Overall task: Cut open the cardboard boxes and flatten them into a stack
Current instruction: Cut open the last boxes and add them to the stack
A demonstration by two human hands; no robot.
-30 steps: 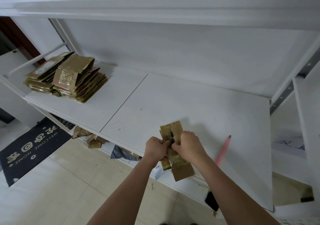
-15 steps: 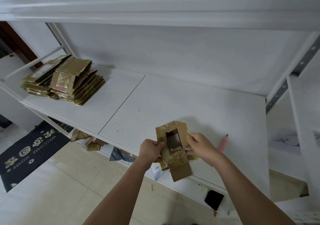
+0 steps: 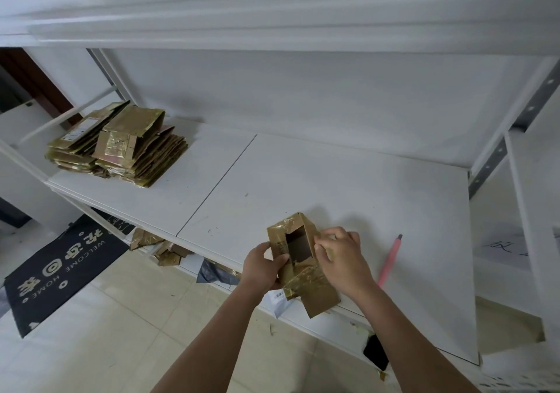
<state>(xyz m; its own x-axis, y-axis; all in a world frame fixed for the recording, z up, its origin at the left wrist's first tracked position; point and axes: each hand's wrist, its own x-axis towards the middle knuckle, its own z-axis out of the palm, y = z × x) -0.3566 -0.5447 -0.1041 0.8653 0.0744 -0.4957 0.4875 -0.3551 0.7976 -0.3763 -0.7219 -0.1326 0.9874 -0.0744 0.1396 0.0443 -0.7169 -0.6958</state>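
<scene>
You have one view only, a wide-angle camera on your head, looking forward and steeply down over the white shelf board (image 3: 348, 186), so no second view shares the scene. It sits close above your two bare forearms, which enter from the bottom edge. The lens bends straight lines: the upper white shelf edge (image 3: 272, 14) arcs across the top. Left of frame lies the beige tiled floor (image 3: 91, 347); the grey perforated metal upright (image 3: 497, 150) marks the right side.
</scene>
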